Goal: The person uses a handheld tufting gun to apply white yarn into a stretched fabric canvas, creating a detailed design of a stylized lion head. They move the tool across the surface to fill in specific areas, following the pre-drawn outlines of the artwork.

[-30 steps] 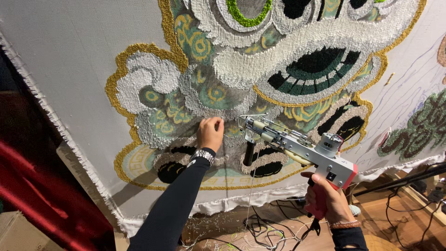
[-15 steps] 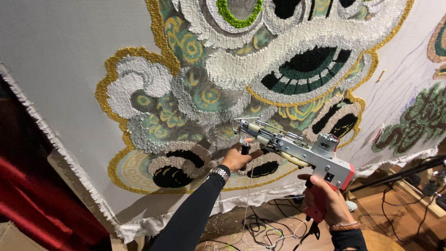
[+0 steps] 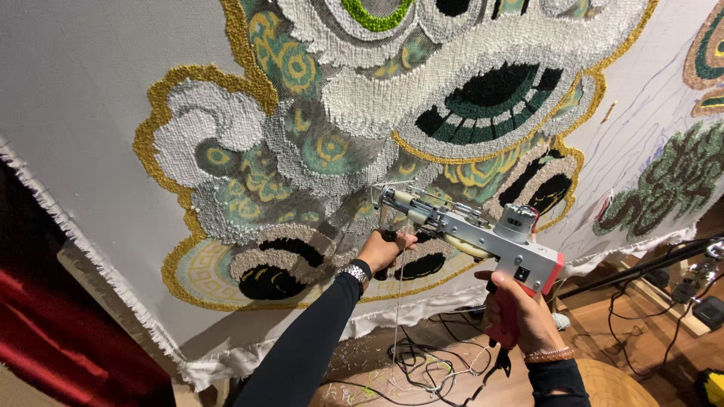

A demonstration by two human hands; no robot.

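Against hanging tufted cloth (image 3: 90,113), both hands closed on tufting gun (image 3: 483,234): left hand (image 3: 385,249) front handle, right hand (image 3: 520,316) rear grip.

Grey tufting gun (image 3: 483,237) with red grip, gold-edged green, white and black swirled rug (image 3: 317,151), black sleeves (image 3: 302,354)

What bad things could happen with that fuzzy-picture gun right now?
The left hand grips the front handle just below the needle tip of the tufting gun, so fingers could get poked. The loose yarn strand hanging under the gun might snag. The cables tangled on the floor could trip someone.
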